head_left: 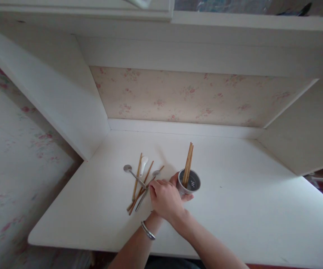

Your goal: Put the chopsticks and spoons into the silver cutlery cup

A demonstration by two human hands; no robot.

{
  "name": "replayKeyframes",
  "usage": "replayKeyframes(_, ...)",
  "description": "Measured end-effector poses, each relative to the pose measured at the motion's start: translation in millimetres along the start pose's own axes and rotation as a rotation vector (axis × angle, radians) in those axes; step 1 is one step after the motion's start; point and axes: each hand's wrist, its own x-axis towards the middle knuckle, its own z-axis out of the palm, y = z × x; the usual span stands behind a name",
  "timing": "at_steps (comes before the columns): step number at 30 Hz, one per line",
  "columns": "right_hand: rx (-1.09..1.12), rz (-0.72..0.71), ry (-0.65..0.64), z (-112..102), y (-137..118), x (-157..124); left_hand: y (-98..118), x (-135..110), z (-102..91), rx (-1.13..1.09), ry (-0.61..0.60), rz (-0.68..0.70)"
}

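Observation:
A perforated metal cup (193,183) stands on the white desk (234,194) with several wooden chopsticks (188,163) upright in it. My left hand (178,180), with a bangle on its wrist, is mostly hidden under my right hand; its visible fingers wrap the cup. My right hand (165,198) crosses over it to the left. Its fingertips are curled down onto a loose pile of chopsticks (139,190) and metal spoons (132,172). What they pinch is hidden. A white spoon (144,163) lies in the same pile.
The desk sits in a white alcove with floral wallpaper (192,97) at the back and side panels left and right. The desk's front edge (94,244) runs just before my arms. A floral surface lies at the left.

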Motion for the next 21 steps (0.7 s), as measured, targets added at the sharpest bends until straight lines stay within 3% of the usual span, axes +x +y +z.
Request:
replayKeyframes(2,-0.058,0.046,-0.085,10,-5,19,-2,8,-0.5,-0.054,-0.052,-0.014)
replayKeyframes(4,-0.085,0.068,-0.145,18,-7,38,-9,17,3.3,-0.244,-0.140,0.085)
replayKeyframes(7,-0.107,0.100,-0.195,28,-9,63,-21,26,19.0,-0.614,-0.268,0.269)
replayKeyframes(10,-0.121,0.138,-0.228,36,-9,79,-27,26,36.8,-0.886,-0.349,0.320)
replayKeyframes(13,-0.120,0.165,-0.254,41,-8,86,-28,25,42.5,-0.953,-0.391,0.301)
replayKeyframes(21,-0.077,0.232,-0.235,34,-8,89,-26,23,28.3,-0.945,-0.381,0.324)
